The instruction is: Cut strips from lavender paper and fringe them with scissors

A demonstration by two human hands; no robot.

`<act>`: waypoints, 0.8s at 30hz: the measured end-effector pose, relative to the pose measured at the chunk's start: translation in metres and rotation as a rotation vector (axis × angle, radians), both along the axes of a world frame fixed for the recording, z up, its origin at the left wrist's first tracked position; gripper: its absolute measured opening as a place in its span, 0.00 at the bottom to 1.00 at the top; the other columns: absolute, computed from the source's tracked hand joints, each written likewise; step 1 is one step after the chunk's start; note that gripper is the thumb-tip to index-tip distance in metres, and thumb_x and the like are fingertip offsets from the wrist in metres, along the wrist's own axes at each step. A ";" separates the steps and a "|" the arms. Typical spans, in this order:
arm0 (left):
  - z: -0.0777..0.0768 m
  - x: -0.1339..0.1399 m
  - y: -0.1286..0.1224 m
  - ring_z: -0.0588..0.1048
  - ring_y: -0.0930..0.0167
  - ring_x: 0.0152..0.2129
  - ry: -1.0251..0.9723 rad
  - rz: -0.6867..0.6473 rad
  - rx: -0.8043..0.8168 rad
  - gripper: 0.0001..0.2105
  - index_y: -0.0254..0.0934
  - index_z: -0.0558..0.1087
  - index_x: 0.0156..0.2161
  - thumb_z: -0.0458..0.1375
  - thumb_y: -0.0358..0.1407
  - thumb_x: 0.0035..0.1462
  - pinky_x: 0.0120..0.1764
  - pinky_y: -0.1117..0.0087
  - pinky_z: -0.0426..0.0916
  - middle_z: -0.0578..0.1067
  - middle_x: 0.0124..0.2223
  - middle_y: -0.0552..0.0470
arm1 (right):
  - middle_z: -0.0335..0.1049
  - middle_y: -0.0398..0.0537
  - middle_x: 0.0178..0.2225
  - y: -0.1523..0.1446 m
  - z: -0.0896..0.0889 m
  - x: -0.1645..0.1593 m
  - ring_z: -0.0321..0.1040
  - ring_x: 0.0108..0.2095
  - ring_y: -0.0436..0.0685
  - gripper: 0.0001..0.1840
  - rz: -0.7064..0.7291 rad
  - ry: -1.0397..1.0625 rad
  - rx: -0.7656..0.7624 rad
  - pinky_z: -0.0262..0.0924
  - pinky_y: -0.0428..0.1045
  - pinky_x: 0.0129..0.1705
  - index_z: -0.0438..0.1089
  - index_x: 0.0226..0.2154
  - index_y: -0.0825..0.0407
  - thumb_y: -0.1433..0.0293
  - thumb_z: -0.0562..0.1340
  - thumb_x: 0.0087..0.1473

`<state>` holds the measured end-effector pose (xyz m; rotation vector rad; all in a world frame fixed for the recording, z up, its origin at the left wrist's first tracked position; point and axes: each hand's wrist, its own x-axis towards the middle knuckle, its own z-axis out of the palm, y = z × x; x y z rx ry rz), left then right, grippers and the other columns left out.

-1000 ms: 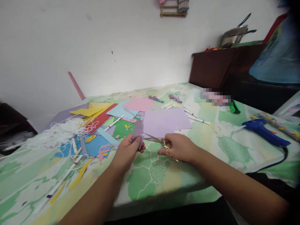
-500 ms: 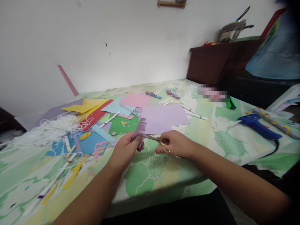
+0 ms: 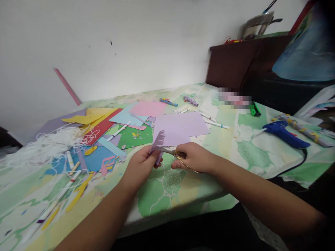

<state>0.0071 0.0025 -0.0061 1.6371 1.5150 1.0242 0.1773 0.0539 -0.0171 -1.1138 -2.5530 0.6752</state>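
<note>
My left hand (image 3: 143, 161) is closed on a small strip of purple paper (image 3: 159, 142) whose upper edge is cut into a fringe. In my right hand (image 3: 195, 157) is a pair of scissors with gold-coloured handles (image 3: 185, 164). The blades reach left to the strip, close to my left thumb; whether they are apart is hard to make out. Behind both hands a larger light purple sheet (image 3: 180, 127) lies flat on the table.
White yarn (image 3: 60, 143), coloured paper sheets (image 3: 104, 122) and felt pens (image 3: 119, 131) cover the left side. A blue glue gun (image 3: 286, 135) with a cord lies at right, beside a decorated grey roll (image 3: 306, 130). A green-handled tool (image 3: 255, 109) sits farther back.
The view has shifted a little, so the table and things appear slightly left and higher. My hands keep their hold on the strip and scissors, with the blades still at the paper.
</note>
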 end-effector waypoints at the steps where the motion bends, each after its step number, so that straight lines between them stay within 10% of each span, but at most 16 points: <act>1: 0.000 0.000 0.000 0.63 0.75 0.17 -0.010 0.003 -0.001 0.12 0.37 0.62 0.18 0.47 0.37 0.49 0.24 0.74 0.55 0.64 0.17 0.58 | 0.55 0.40 0.17 0.000 0.000 0.000 0.48 0.19 0.46 0.24 0.002 -0.006 0.005 0.41 0.43 0.20 0.58 0.18 0.53 0.47 0.53 0.36; 24: 0.004 0.003 -0.002 0.62 0.75 0.17 0.002 0.088 0.042 0.10 0.38 0.63 0.15 0.48 0.32 0.44 0.23 0.74 0.56 0.63 0.16 0.57 | 0.57 0.42 0.18 -0.002 -0.001 0.001 0.49 0.18 0.46 0.27 0.020 -0.039 0.102 0.39 0.43 0.20 0.58 0.19 0.53 0.44 0.50 0.35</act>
